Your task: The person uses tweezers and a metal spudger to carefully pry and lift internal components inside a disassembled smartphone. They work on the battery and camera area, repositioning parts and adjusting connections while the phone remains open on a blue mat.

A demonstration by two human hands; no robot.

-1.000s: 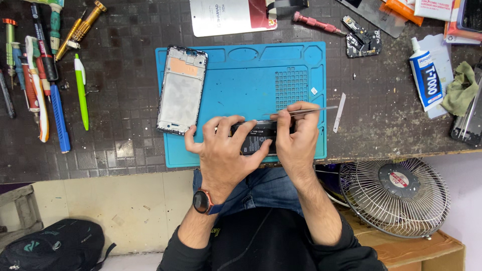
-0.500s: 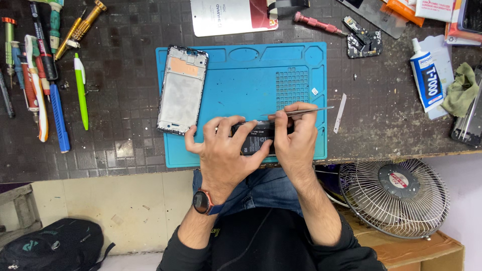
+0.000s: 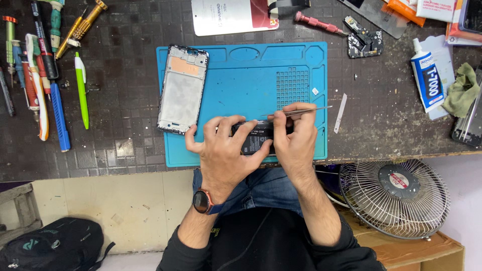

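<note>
Both my hands meet over the near edge of a blue work mat point(image 3: 251, 80). My left hand point(image 3: 223, 153) grips a black phone battery point(image 3: 256, 140), fingers curled over its top. My right hand point(image 3: 296, 138) holds the battery's right end and also pinches thin metal tweezers point(image 3: 314, 109) that point right. An opened phone frame point(image 3: 182, 89) lies flat on the mat's left part, just left of my left hand.
Screwdrivers, pens and a green marker point(image 3: 82, 90) lie at the far left. A red screwdriver point(image 3: 319, 22), a small circuit board point(image 3: 362, 42), a white glue tube point(image 3: 427, 75) and a green cloth point(image 3: 462, 89) sit at the right. A fan point(image 3: 396, 198) stands below the bench edge.
The hands stay in place on the battery. The tweezers in my right hand have shifted slightly.
</note>
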